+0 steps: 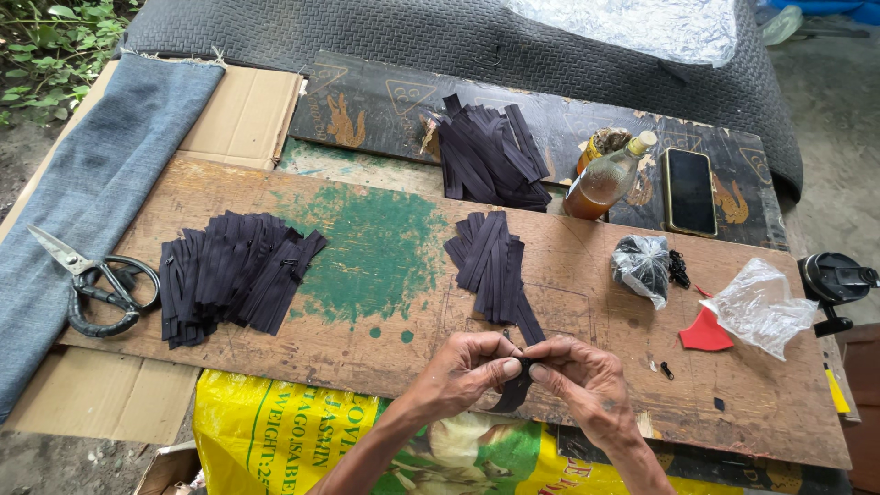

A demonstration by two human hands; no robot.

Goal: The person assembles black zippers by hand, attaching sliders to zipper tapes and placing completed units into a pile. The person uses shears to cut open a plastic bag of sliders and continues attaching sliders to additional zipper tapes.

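Both hands (527, 371) on black zipper strip (513, 390)

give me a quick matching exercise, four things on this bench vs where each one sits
Things:
1 scissors
2 phone
3 bottle of amber liquid
4 red scrap

Places:
A beside the clear plastic bag
B on the denim cloth, far left
C just left of the phone
D far edge, right of the bottle

Pairs: 1-B, 2-D, 3-C, 4-A

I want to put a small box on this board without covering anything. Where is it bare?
The green-painted patch between the left zipper pile and the middle zipper pile is bare. The right end is crowded: bottle, phone, black bag, clear plastic bag.
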